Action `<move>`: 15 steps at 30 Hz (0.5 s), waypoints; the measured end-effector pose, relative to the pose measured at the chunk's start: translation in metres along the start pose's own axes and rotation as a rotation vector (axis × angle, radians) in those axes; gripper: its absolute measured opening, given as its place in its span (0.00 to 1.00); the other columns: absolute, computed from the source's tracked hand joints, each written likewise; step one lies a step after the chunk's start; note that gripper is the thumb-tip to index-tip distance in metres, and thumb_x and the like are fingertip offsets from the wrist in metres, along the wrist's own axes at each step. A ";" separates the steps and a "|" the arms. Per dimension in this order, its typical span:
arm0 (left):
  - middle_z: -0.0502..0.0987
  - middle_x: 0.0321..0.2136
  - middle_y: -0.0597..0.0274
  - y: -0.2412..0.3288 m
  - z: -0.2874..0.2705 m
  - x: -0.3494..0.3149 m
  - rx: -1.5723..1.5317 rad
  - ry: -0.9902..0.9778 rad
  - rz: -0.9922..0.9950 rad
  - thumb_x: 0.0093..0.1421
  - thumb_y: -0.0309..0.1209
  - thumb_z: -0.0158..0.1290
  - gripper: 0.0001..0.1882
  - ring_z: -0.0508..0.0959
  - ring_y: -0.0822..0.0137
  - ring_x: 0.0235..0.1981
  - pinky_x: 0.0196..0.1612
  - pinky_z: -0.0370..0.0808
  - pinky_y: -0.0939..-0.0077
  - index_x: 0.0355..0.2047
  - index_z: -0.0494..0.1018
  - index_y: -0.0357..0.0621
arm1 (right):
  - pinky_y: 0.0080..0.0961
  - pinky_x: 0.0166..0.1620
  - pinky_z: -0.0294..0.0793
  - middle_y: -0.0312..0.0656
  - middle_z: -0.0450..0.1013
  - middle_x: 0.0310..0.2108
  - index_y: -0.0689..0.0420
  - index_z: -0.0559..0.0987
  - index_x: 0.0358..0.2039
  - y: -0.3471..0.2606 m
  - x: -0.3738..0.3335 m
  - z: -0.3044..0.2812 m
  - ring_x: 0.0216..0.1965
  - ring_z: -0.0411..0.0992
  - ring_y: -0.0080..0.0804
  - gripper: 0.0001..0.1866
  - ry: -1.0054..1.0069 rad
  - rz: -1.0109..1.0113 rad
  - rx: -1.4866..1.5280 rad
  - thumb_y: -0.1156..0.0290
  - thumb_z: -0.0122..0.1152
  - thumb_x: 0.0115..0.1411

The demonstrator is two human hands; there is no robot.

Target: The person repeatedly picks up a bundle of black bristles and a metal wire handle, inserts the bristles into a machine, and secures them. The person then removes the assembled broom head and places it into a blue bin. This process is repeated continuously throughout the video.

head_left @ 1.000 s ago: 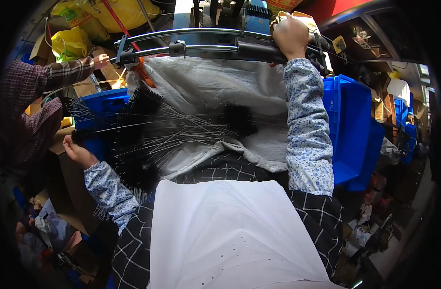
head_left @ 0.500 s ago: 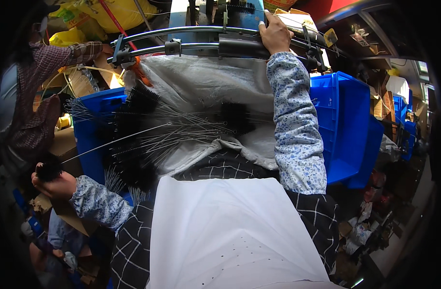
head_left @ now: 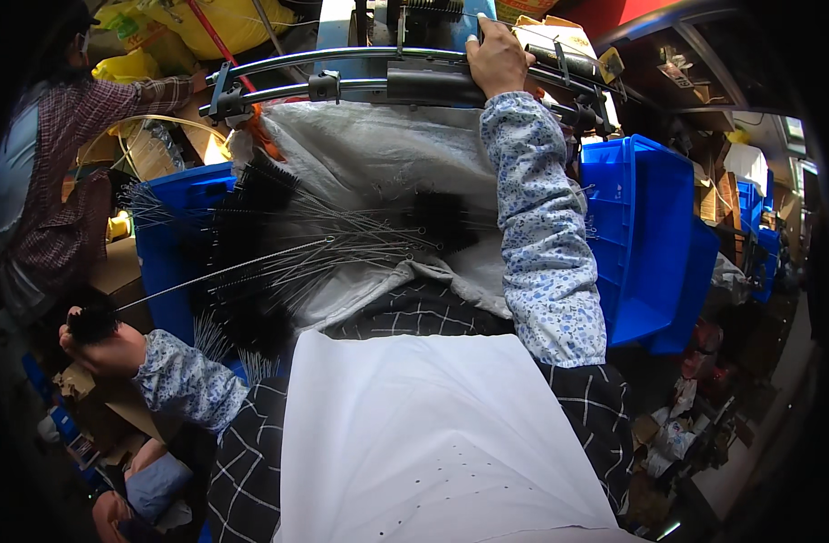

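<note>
My left hand [head_left: 107,348], low at the left, is closed round the black bristle head of a wire brush [head_left: 93,324]. Its long twisted-wire stem [head_left: 224,271] slants up to the right and ends in a small loop. At the top, my right hand [head_left: 500,59] grips the right end of a black sliding sleeve [head_left: 433,83] on a metal rail [head_left: 360,85]; part of its hold is hidden. A dark coiled or bristled piece [head_left: 435,7] is beside its fingertips. Before me, a pile of black brushes with wire stems [head_left: 342,240] lies on a white sack [head_left: 387,136].
Stacked blue crates [head_left: 654,244] stand at the right, another blue bin [head_left: 188,185] at the left. A person in a checked shirt [head_left: 80,136] is at the far left, with yellow sacks [head_left: 215,36] behind. White cloth [head_left: 433,434] covers my lap.
My right hand and the black sleeve have slid left along the rail. The left hand stays nearly still with the brush; its looped end has shifted slightly right and down.
</note>
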State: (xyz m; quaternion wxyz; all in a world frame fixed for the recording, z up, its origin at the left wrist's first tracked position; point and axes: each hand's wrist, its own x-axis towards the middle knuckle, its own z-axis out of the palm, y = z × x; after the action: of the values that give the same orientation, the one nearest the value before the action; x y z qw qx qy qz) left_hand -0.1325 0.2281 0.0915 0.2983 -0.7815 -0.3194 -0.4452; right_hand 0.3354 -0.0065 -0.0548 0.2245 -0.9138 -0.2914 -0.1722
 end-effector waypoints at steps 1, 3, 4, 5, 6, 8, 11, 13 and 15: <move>0.70 0.24 0.57 0.001 0.001 0.000 -0.012 0.004 -0.012 0.51 0.28 0.50 0.05 0.73 0.57 0.28 0.32 0.69 0.68 0.26 0.70 0.39 | 0.43 0.43 0.61 0.42 0.68 0.43 0.53 0.70 0.45 -0.004 -0.001 -0.003 0.43 0.67 0.39 0.21 -0.051 0.044 -0.042 0.63 0.51 0.48; 0.70 0.24 0.57 0.001 0.002 0.001 -0.025 0.012 -0.008 0.51 0.29 0.50 0.05 0.73 0.57 0.28 0.32 0.69 0.68 0.26 0.70 0.39 | 0.45 0.43 0.61 0.42 0.68 0.43 0.53 0.70 0.45 -0.013 0.000 -0.005 0.43 0.67 0.39 0.21 -0.075 0.058 -0.045 0.63 0.51 0.48; 0.70 0.24 0.56 0.001 0.002 0.001 -0.028 0.013 0.004 0.51 0.29 0.50 0.05 0.73 0.57 0.27 0.32 0.69 0.68 0.26 0.70 0.39 | 0.46 0.43 0.61 0.42 0.68 0.43 0.53 0.70 0.44 -0.015 0.000 -0.005 0.43 0.67 0.39 0.21 -0.087 0.064 -0.047 0.63 0.51 0.48; 0.70 0.24 0.56 0.001 0.002 0.002 -0.029 0.015 0.018 0.51 0.29 0.50 0.05 0.73 0.57 0.27 0.32 0.69 0.68 0.26 0.71 0.39 | 0.47 0.42 0.60 0.41 0.68 0.42 0.53 0.70 0.44 -0.017 0.000 -0.001 0.43 0.67 0.38 0.21 -0.049 0.040 -0.051 0.63 0.51 0.48; 0.70 0.24 0.56 0.001 0.002 0.001 -0.034 0.016 0.008 0.51 0.28 0.49 0.05 0.73 0.57 0.27 0.32 0.69 0.68 0.26 0.71 0.39 | 0.47 0.41 0.60 0.41 0.69 0.42 0.53 0.70 0.44 -0.018 0.000 0.002 0.42 0.67 0.38 0.21 -0.055 0.045 -0.052 0.63 0.51 0.48; 0.70 0.24 0.56 0.002 0.001 0.001 -0.043 0.017 -0.014 0.51 0.28 0.49 0.05 0.73 0.57 0.27 0.32 0.69 0.68 0.25 0.71 0.39 | 0.47 0.41 0.60 0.40 0.69 0.41 0.53 0.70 0.44 -0.024 0.000 0.005 0.42 0.68 0.38 0.21 -0.067 0.056 -0.055 0.63 0.52 0.48; 0.70 0.24 0.56 0.003 0.001 0.002 -0.036 0.012 -0.010 0.51 0.28 0.49 0.05 0.73 0.57 0.27 0.32 0.69 0.68 0.26 0.71 0.39 | 0.47 0.41 0.60 0.40 0.69 0.41 0.52 0.70 0.44 -0.038 0.000 0.003 0.41 0.68 0.38 0.20 -0.071 0.065 -0.057 0.63 0.51 0.48; 0.70 0.24 0.56 0.006 0.000 0.003 -0.041 0.015 -0.021 0.52 0.28 0.48 0.05 0.73 0.57 0.27 0.32 0.69 0.68 0.26 0.71 0.38 | 0.47 0.41 0.60 0.40 0.69 0.41 0.52 0.70 0.44 -0.044 0.001 0.004 0.42 0.68 0.38 0.20 -0.085 0.072 -0.030 0.64 0.51 0.49; 0.71 0.25 0.56 0.009 0.000 0.005 -0.034 0.014 -0.006 0.52 0.28 0.48 0.06 0.73 0.57 0.27 0.32 0.69 0.67 0.26 0.70 0.38 | 0.43 0.41 0.62 0.41 0.69 0.39 0.54 0.69 0.46 -0.054 0.000 0.002 0.40 0.67 0.38 0.21 -0.098 0.100 -0.004 0.66 0.48 0.50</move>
State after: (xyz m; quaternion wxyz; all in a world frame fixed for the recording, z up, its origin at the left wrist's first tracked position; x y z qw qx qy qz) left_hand -0.1242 0.2237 0.0941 0.2857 -0.7824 -0.3122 -0.4569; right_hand 0.3029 0.0344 -0.0396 0.2167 -0.9350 -0.2555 -0.1164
